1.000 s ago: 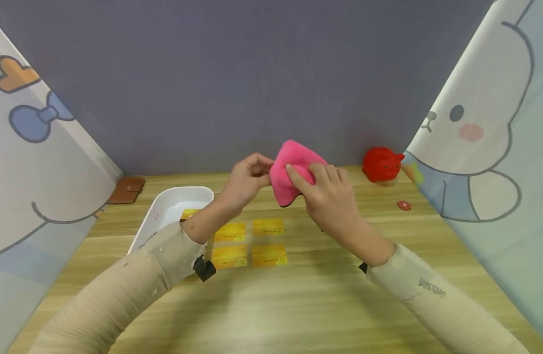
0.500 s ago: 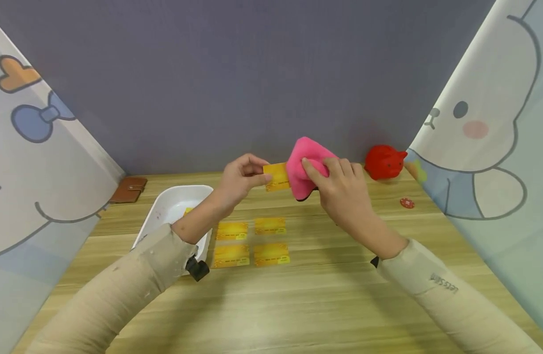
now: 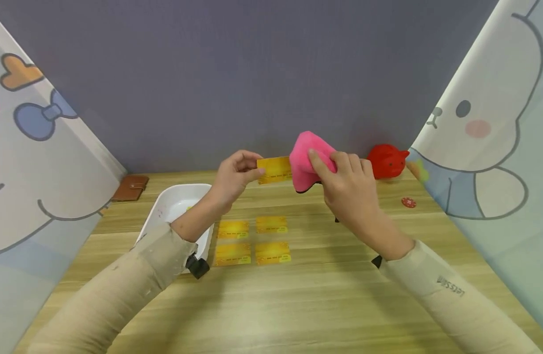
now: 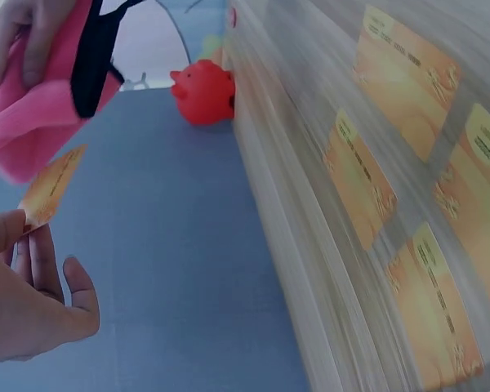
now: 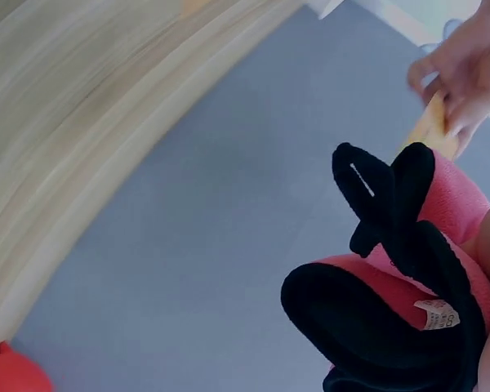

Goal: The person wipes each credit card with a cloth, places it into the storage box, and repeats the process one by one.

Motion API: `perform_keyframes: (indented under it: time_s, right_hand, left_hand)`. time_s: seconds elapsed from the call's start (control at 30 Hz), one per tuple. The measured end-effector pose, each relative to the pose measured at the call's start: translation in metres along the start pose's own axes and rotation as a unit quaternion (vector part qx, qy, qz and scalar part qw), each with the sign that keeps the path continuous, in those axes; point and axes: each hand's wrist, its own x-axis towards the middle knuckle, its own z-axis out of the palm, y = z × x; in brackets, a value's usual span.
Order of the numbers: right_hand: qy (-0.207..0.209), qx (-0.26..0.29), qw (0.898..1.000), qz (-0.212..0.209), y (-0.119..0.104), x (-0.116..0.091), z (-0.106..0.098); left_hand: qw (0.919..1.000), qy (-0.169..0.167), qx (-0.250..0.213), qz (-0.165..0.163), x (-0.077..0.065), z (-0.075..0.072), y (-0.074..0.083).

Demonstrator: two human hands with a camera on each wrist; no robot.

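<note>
My left hand point(image 3: 233, 179) pinches the left end of a yellow bank-style card point(image 3: 274, 169) between thumb and fingers. With my right hand point(image 3: 353, 191) I grip a pink cloth piece point(image 3: 304, 157) with black trim, bunched up. The card's right end meets the cloth's left edge; whether it lies behind or under the cloth I cannot tell. In the right wrist view, the black trim point(image 5: 359, 314) hangs in loops, with a small white label point(image 5: 437, 314) inside. Several similar yellow cards, such as the front right card point(image 3: 272, 252), lie flat in rows below the hands.
A white tray point(image 3: 183, 186) stands at left, partly hidden by my left arm. Behind it lies a brown leather wallet point(image 3: 130, 188). At right are a red piggy bank point(image 3: 388, 161) and a red poker chip point(image 3: 409, 202). A grey wall point(image 3: 262, 73) rises behind the table.
The card, hidden behind the cloth a second ago, shows now. My right hand has moved right with the cloth; my left hand has shifted slightly left, still pinching the card.
</note>
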Motion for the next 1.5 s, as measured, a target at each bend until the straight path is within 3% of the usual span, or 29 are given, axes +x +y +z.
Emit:
perform_keyframes:
  time_s: [0.13,0.3,0.6,1.13,1.5]
  right_hand:
    - [0.019,0.013,1.000,-0.018,-0.017,0.002,-0.001]
    - [-0.002,0.024,0.999,-0.030,-0.029,0.002,0.001]
    - [0.006,0.018,0.999,-0.031,-0.021,0.007,0.004]
    - [-0.052,0.009,0.999,-0.003,-0.011,-0.004,0.004]
    - [-0.093,-0.024,0.995,0.016,0.005,-0.012,0.005]
  left_hand:
    - [0.9996,0.004,-0.021,0.020,0.001,0.013,0.000]
    - [0.9991,-0.009,-0.026,0.032,-0.002,0.027,0.002]
    - [0.9981,-0.012,-0.017,0.058,-0.002,0.034,0.015]
    - [0.9998,-0.016,0.010,0.011,-0.015,0.018,0.010]
    - [0.9958,-0.036,0.080,0.024,-0.013,-0.013,0.009]
